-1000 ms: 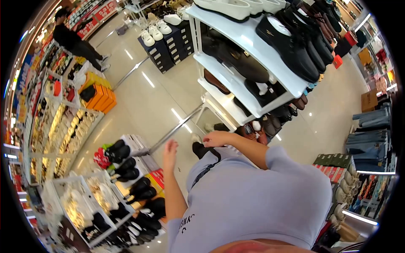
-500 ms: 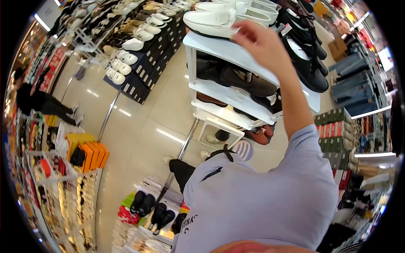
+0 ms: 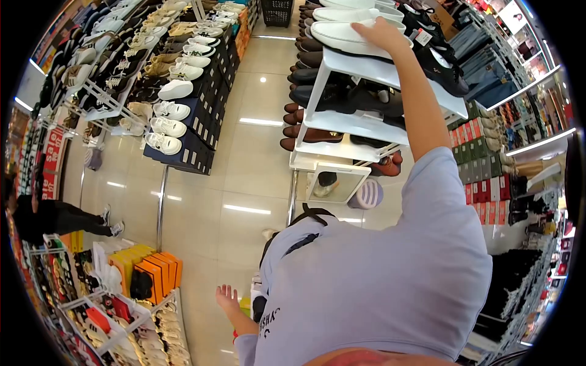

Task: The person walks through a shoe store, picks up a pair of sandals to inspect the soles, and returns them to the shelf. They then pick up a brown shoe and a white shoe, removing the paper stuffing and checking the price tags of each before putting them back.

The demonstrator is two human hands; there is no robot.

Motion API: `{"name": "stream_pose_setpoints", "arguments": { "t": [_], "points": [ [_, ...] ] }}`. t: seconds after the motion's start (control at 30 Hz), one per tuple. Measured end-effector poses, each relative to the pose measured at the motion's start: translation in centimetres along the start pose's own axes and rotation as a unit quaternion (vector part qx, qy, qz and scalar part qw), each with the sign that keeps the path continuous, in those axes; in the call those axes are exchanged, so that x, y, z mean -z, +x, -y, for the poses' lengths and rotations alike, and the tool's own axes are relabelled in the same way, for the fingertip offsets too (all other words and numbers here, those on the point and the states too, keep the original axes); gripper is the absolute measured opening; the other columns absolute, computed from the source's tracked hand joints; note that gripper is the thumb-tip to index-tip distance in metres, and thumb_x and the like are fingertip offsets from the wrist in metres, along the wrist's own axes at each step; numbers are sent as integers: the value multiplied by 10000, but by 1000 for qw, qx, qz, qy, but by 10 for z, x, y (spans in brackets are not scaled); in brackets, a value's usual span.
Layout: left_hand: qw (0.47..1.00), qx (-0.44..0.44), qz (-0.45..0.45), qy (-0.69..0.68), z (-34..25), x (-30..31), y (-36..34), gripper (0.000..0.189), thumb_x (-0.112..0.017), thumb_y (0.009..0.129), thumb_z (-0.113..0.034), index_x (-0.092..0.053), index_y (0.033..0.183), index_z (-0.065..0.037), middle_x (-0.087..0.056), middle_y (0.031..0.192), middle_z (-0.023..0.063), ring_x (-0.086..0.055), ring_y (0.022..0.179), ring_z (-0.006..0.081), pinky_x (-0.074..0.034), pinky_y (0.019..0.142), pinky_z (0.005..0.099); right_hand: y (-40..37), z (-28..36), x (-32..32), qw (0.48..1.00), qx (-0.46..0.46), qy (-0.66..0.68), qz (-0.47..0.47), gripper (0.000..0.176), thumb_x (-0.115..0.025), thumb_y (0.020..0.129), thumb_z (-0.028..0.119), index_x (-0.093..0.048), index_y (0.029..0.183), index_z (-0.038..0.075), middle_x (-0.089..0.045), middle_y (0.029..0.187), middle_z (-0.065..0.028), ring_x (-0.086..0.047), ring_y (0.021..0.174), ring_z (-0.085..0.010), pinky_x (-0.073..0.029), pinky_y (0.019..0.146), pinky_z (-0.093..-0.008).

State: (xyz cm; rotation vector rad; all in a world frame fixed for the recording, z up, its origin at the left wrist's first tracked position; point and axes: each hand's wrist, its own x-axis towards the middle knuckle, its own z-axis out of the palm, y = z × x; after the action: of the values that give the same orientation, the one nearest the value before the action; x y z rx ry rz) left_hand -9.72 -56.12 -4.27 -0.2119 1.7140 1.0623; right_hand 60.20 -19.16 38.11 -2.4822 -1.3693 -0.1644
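Note:
My right hand (image 3: 379, 33) is on a white loafer (image 3: 339, 38) at the near end of the top shelf, its fingers bent against the shoe's upper. The loafer lies on the white rack (image 3: 354, 67), its toe pointing left. Other white loafers (image 3: 345, 14) sit just behind it, and black lace-up shoes (image 3: 442, 70) with a tag are to the right of my wrist. Low on the left, my left hand (image 3: 227, 299) hangs over the floor with fingers spread, holding nothing.
Dark and brown shoes (image 3: 342, 97) fill the lower shelves. A floor mirror (image 3: 336, 183) and a striped round stool (image 3: 367, 194) stand at the rack's foot. Across the tiled aisle (image 3: 244, 158) are shoe displays on dark boxes (image 3: 198, 122). A person in black (image 3: 61, 216) stands far left.
My right hand has come down from above the white loafers onto the nearest one. My left hand has come into view at the lower left. The view has turned and shifted.

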Motion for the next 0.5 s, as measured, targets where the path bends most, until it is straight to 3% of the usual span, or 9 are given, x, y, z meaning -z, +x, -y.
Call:
{"name": "stream_pose_setpoints", "arguments": {
  "t": [0.1, 0.23, 0.27, 0.33, 0.37, 0.5],
  "points": [
    [999, 5, -3, 47, -44, 9, 29, 423, -438, 905, -337, -413, 1256, -102, -497, 1202, 33, -484, 1114, 220, -386, 912, 470, 9, -9, -10, 998, 1, 57, -31, 979, -641, 617, 677, -466, 1220, -73, -549, 1178, -260, -541, 1100, -368, -415, 935, -395],
    [989, 65, 44, 125, -81, -16, 70, 440, -444, 905, -319, -407, 1281, -93, -484, 1245, 37, -488, 1117, 215, -384, 925, 454, 11, -33, -29, 989, 5, 105, -102, 1003, -670, 605, 658, -438, 1251, -73, -539, 1200, -255, -555, 1092, -333, -417, 927, -373],
    [988, 65, 48, 135, -92, -33, 72, 440, -444, 905, -319, -407, 1281, -93, -484, 1245, 37, -488, 1117, 215, -384, 925, 454, 1, -33, -24, 989, -4, 101, -105, 1003, -670, 605, 658, -438, 1251, -73, -539, 1200, -255, -555, 1092, -333, -417, 927, -373],
    [978, 39, 95, 183, -108, -81, 69, 450, -458, 899, -315, -409, 1286, -90, -499, 1230, 38, -490, 1115, 213, -386, 917, 443, -36, -23, -4, 982, -10, 168, -90, 945, -739, 625, 568, -420, 1264, -50, -590, 1087, -179, -597, 950, -229, -467, 832, -308],
    [973, 34, 122, 195, -117, -105, 68, 450, -469, 896, -315, -412, 1284, -95, -509, 1219, 38, -493, 1110, 213, -391, 908, 436, -59, -13, 4, 978, -19, 184, -97, 832, -742, 671, 499, -438, 1258, -6, -592, 1034, -136, -589, 901, -188, -467, 812, -285],
    [918, -4, 239, 316, -148, -209, 49, 491, -483, 896, -336, -397, 1317, -101, -497, 1258, 82, -474, 1159, 244, -392, 934, 424, -145, 31, 30, 943, 14, 313, -114, 713, -749, 708, 386, -454, 1244, 21, -578, 1040, -118, -563, 947, -170, -453, 835, -284]
  ]
}}
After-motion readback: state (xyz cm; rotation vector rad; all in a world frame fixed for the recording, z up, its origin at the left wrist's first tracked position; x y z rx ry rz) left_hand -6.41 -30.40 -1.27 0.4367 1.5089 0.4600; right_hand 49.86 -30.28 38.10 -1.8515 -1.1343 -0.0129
